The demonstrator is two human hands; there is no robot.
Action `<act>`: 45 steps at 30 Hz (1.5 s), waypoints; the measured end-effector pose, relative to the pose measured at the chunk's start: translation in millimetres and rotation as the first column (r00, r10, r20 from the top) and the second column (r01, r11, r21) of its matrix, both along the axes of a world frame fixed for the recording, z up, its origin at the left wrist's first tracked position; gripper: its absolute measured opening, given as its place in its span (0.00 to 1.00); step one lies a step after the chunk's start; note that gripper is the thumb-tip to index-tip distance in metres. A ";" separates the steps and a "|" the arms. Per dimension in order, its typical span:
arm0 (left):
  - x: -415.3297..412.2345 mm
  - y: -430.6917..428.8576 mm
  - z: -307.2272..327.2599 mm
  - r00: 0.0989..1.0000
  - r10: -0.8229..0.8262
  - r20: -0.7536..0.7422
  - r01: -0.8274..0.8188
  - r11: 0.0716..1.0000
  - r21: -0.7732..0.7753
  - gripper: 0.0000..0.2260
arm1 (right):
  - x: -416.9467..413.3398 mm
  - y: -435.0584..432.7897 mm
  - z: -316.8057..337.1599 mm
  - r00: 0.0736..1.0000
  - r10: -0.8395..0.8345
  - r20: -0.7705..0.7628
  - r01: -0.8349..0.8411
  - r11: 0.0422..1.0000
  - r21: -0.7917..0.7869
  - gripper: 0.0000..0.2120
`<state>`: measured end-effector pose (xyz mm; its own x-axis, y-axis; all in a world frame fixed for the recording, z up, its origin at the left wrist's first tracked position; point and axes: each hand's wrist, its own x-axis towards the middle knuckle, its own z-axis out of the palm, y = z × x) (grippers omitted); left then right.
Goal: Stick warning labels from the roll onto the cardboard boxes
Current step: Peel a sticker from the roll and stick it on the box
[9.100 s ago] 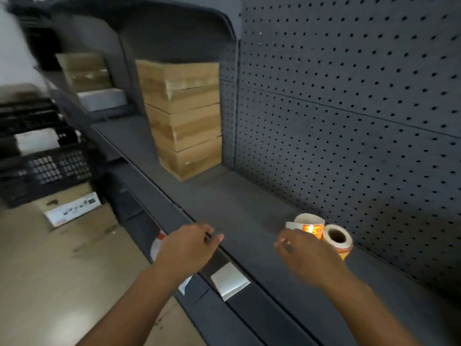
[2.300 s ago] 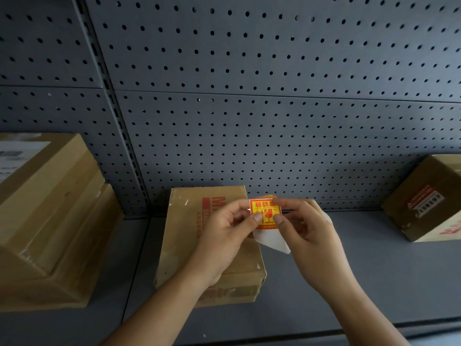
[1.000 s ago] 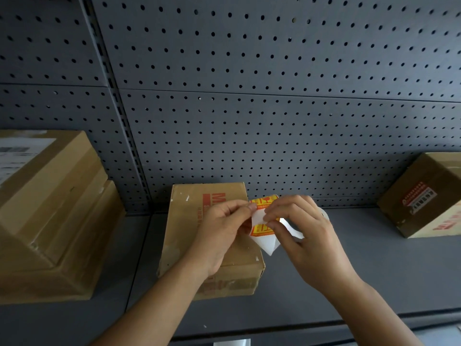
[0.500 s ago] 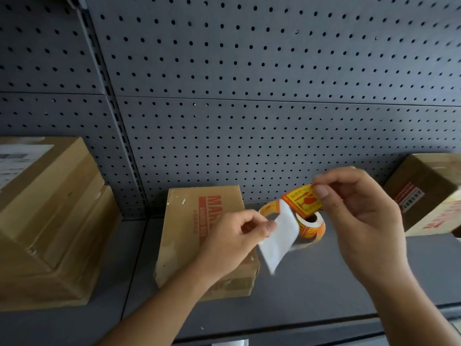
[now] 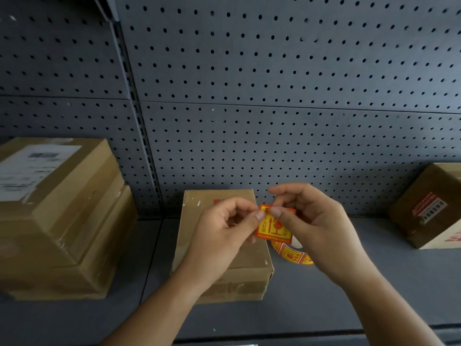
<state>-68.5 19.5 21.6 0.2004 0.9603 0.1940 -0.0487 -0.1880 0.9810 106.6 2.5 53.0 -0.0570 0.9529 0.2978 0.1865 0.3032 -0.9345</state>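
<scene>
1. Grey pegboard (image 5: 274, 121) is backing the shelf (image 5: 374, 295); middle box (image 5: 197, 213) is sitting against it.
2. You're pinching one warning label (image 5: 274, 227) with both hands, left hand (image 5: 224, 236) and right hand (image 5: 316, 226) close together, over the box's right edge.
3. Roll (image 5: 294, 255) is lying just right of the box.
4. Next, probably: laying the label flat on the box top.

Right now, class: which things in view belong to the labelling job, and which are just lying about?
In use: warning label, pinched by left hand and right hand; label roll; middle box.
Lying about: stacked boxes; far-right box; pegboard.
</scene>
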 end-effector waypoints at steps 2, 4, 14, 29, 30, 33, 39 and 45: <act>-10.1 0.1 -1.1 0.997 0.078 0.025 -0.077 0.996 -0.044 0.03 | -9.7 7.2 -3.4 1.000 0.006 0.012 -0.005 1.000 -0.020 0.12; -19.7 2.0 -1.1 0.989 0.142 0.034 -0.140 0.989 -0.051 0.04 | -17.9 15.9 -7.8 1.000 0.000 0.008 0.000 0.998 -0.064 0.11; -67.5 26.5 -12.7 0.938 0.334 -0.097 -0.340 0.939 -0.056 0.03 | -59.8 60.1 -28.4 0.999 0.044 0.016 -0.037 0.943 -0.332 0.06; -90.2 108.9 -40.1 0.672 0.422 -0.609 -0.418 0.894 0.158 0.08 | -95.8 137.8 -53.5 0.933 -0.026 0.359 0.139 0.947 -0.290 0.05; -90.4 112.1 -41.3 0.674 0.413 -0.612 -0.420 0.896 0.143 0.08 | -96.7 140.4 -54.7 0.928 -0.030 0.371 0.146 0.946 -0.288 0.05; -91.1 119.0 -45.6 0.682 0.391 -0.618 -0.426 0.899 0.099 0.08 | -99.5 145.7 -58.3 0.916 -0.026 0.400 0.148 0.949 -0.277 0.03; -90.9 125.2 -52.9 0.706 0.371 -0.603 -0.437 0.899 0.041 0.07 | -103.8 150.1 -62.3 0.893 -0.033 0.449 0.151 0.962 -0.228 0.05; -92.6 128.4 -54.9 0.699 0.376 -0.608 -0.440 0.897 0.049 0.07 | -107.1 150.9 -66.5 0.854 -0.026 0.519 0.145 0.971 -0.189 0.06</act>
